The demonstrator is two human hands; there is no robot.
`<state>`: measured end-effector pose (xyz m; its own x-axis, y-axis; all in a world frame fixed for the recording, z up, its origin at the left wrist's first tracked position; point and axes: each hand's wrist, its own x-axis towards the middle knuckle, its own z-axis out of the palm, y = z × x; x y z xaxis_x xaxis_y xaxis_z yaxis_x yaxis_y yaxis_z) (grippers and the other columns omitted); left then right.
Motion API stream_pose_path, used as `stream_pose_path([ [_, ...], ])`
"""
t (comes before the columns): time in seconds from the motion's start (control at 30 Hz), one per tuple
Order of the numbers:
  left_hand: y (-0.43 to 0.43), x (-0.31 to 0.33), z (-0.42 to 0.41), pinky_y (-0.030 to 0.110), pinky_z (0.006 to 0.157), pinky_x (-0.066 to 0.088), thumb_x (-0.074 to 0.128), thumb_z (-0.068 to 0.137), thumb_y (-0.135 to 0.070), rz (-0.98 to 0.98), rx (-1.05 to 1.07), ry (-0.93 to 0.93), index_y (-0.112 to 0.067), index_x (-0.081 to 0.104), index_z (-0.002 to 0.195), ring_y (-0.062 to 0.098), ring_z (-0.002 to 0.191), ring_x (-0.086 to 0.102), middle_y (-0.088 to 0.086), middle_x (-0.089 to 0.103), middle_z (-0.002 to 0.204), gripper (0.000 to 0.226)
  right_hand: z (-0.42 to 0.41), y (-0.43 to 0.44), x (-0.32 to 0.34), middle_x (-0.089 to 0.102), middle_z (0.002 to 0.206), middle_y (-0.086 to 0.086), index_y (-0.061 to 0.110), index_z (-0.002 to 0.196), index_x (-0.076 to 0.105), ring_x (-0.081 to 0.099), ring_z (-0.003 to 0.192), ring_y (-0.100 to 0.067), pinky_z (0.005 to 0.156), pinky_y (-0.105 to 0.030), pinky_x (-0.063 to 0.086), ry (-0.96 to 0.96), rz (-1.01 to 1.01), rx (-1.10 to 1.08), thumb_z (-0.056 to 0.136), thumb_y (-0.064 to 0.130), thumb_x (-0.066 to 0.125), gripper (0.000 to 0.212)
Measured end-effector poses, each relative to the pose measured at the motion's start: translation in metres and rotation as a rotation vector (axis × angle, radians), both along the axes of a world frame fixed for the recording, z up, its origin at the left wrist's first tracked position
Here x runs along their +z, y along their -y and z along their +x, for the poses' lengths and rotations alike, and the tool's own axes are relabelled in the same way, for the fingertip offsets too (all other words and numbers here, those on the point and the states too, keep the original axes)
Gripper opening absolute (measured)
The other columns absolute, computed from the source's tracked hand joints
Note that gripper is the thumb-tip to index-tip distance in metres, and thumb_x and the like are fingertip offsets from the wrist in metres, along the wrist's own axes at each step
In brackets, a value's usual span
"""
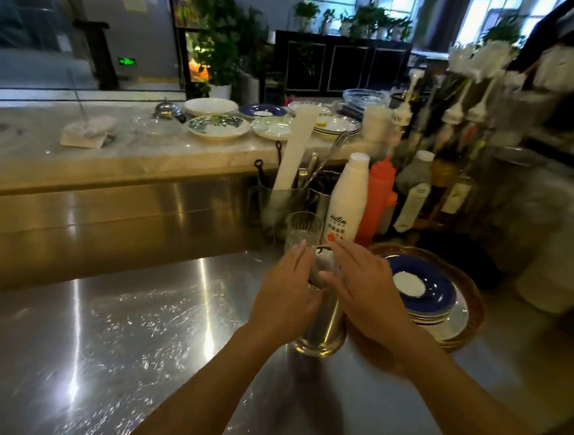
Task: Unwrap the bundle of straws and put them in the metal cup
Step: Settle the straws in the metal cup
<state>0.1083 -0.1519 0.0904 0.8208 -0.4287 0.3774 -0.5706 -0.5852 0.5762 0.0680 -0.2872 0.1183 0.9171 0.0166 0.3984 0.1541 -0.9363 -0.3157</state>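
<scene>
A shiny metal cup (321, 326) stands on the steel worktop (115, 324) in the middle of the view. A blurred, pale bundle of straws (323, 263) with dark tips stands upright in the cup. My left hand (285, 286) lies flat against the bundle's left side at the cup's rim, fingers straight. My right hand (362, 285) is on the right side, with its thumb across the front of the bundle and its fingers reaching over the top. Whether any wrapping is on the straws is too blurred to tell.
A ribbed glass (303, 230), a white bottle (347, 201) and an orange squeeze bottle (380, 197) stand just behind the cup. A stack of saucers with a blue one on top (424, 290) sits close on the right. Plates (219, 126) cover the raised marble counter.
</scene>
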Motion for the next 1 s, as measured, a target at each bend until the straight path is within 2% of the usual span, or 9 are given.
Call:
stream_pose_path([
  [0.1,0.004,-0.007,0.006,0.039,0.115,0.023,0.051,0.089,-0.039,-0.013,-0.066,-0.084,-0.018,0.025,0.141,0.019,0.140,0.021,0.004,0.028,0.152,0.062,0.015,0.009,-0.014,0.030,0.150,-0.001,0.021,0.139,0.029,0.020,0.139,-0.016,0.109,-0.042,0.019,-0.114,-0.038,0.002,0.094,0.043,0.036,0.051],
  [0.27,-0.003,-0.013,0.017,0.043,0.116,0.017,0.053,0.087,-0.040,0.121,-0.174,-0.056,-0.025,0.017,0.144,0.017,0.142,0.015,-0.003,0.024,0.153,0.069,0.036,0.013,-0.014,0.039,0.143,0.006,0.031,0.133,0.031,0.029,0.134,-0.014,0.107,-0.049,0.019,-0.327,-0.010,0.124,0.093,0.042,0.035,0.041],
  [0.47,-0.010,-0.015,0.019,0.031,0.113,0.000,0.049,0.086,-0.049,0.195,-0.161,0.150,-0.024,0.017,0.143,0.005,0.139,0.001,-0.002,0.018,0.155,0.070,0.031,0.028,-0.016,0.018,0.155,0.003,0.026,0.142,0.019,0.012,0.140,-0.012,0.111,-0.037,0.009,-0.134,-0.030,0.126,0.089,0.057,0.029,0.063],
  [0.57,-0.008,-0.017,0.018,0.032,0.115,-0.002,0.047,0.086,-0.049,0.319,-0.202,0.189,-0.022,0.012,0.145,0.008,0.141,-0.003,-0.001,0.014,0.156,0.073,0.028,0.033,-0.022,0.018,0.155,0.005,0.027,0.143,0.016,0.010,0.141,-0.009,0.113,-0.036,0.007,-0.251,-0.086,0.190,0.084,0.065,0.023,0.071],
  [0.67,-0.005,-0.016,0.017,0.033,0.115,0.001,0.045,0.089,-0.045,0.388,-0.197,0.165,-0.019,0.013,0.145,0.015,0.143,0.003,0.001,0.015,0.156,0.070,0.031,0.032,-0.025,0.021,0.154,0.005,0.027,0.143,0.015,0.015,0.141,-0.012,0.113,-0.041,0.010,-0.407,-0.109,0.169,0.086,0.059,0.038,0.069],
  [0.77,-0.007,-0.010,0.014,0.031,0.114,0.003,0.047,0.089,-0.041,0.320,-0.222,0.170,-0.019,0.022,0.143,0.016,0.143,0.011,0.002,0.023,0.154,0.063,0.026,0.028,-0.018,0.020,0.154,0.004,0.025,0.142,0.018,0.013,0.141,-0.014,0.113,-0.040,0.008,-0.333,-0.146,0.173,0.088,0.053,0.042,0.066],
  [0.87,-0.022,0.001,0.007,0.033,0.113,0.013,0.052,0.087,-0.038,0.164,-0.215,0.169,-0.020,0.035,0.138,0.015,0.139,0.024,0.002,0.035,0.148,0.056,0.015,0.015,0.000,0.044,0.140,-0.005,0.018,0.129,0.042,0.035,0.130,-0.020,0.104,-0.033,0.020,-0.088,-0.099,0.251,0.089,0.039,0.049,0.046],
  [0.93,-0.039,0.006,0.002,0.034,0.109,0.025,0.053,0.084,-0.041,0.045,-0.126,0.125,-0.021,0.045,0.131,0.016,0.132,0.037,0.002,0.045,0.142,0.052,0.009,-0.001,0.010,0.060,0.120,-0.009,0.012,0.115,0.055,0.053,0.112,-0.022,0.097,-0.035,0.037,0.023,-0.048,0.293,0.090,0.032,0.049,0.033],
  [1.0,-0.063,0.005,-0.002,0.035,0.104,0.032,0.055,0.082,-0.041,-0.021,-0.001,0.068,-0.019,0.052,0.124,0.018,0.125,0.045,0.003,0.051,0.136,0.048,0.005,-0.022,0.009,0.067,0.104,-0.011,0.008,0.106,0.061,0.062,0.095,-0.023,0.083,-0.035,0.049,0.059,0.016,0.344,0.090,0.031,0.045,0.032],
])
